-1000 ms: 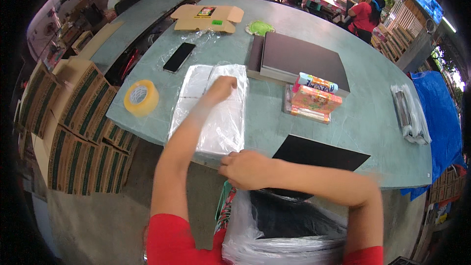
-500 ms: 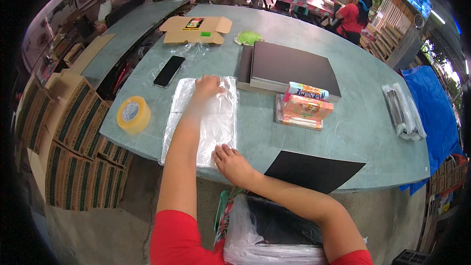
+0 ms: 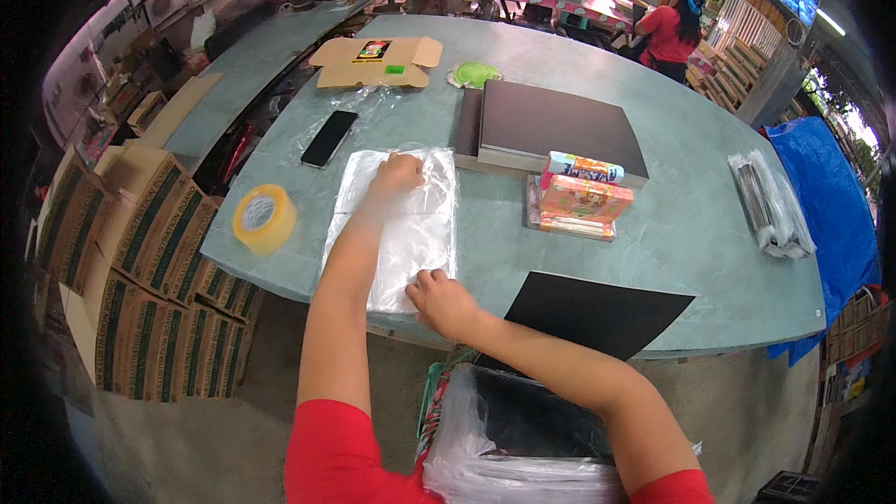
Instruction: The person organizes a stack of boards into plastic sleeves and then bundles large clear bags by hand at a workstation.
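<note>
A flat stack of clear plastic bags (image 3: 415,235) lies on the grey-green table (image 3: 504,266) in front of me. Toward its far end, my left hand (image 3: 399,173) is closed, its fingers curled onto the plastic. My right hand (image 3: 442,302) rests at the near right edge of the stack, fingers bent and pressed together on the film. Beside my right forearm a black board sheet (image 3: 597,313) juts over the table's front edge. Below it, close to my body, is a pile of clear plastic (image 3: 467,457) with a black sheet on it.
Left of the bags are a tape roll (image 3: 264,218) and a phone (image 3: 329,139). Farther back lie a flattened carton (image 3: 378,63) and a dark board stack (image 3: 560,126). Small colourful packs (image 3: 583,201) stand to the right. Cartons (image 3: 140,336) are piled at lower left.
My left hand has gone from fingers spread flat on the plastic to fingers curled in. My right hand stays at the near edge. The whole view has shifted slightly.
</note>
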`<action>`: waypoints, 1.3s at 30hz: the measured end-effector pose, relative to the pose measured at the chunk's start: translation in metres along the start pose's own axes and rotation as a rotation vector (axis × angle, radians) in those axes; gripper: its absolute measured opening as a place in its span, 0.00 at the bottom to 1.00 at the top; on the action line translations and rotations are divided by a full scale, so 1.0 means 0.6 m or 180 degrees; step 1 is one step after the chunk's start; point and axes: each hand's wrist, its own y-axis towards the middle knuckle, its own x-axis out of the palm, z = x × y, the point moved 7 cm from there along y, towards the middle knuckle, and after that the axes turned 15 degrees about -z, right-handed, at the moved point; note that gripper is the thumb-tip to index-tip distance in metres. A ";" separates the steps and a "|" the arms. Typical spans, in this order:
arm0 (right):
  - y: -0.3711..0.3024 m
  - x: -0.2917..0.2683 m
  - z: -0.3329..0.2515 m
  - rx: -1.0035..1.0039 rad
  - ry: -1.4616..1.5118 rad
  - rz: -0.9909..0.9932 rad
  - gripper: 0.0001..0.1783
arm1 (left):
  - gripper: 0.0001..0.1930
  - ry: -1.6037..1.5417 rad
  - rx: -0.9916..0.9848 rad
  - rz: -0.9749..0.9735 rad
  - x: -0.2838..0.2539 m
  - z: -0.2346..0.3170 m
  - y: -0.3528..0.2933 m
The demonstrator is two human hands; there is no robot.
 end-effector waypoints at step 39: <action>0.019 -0.029 0.053 0.0495 -0.0109 -0.0628 0.60 | 0.24 0.0433 0.0492 0.1068 0.015 0.084 -0.053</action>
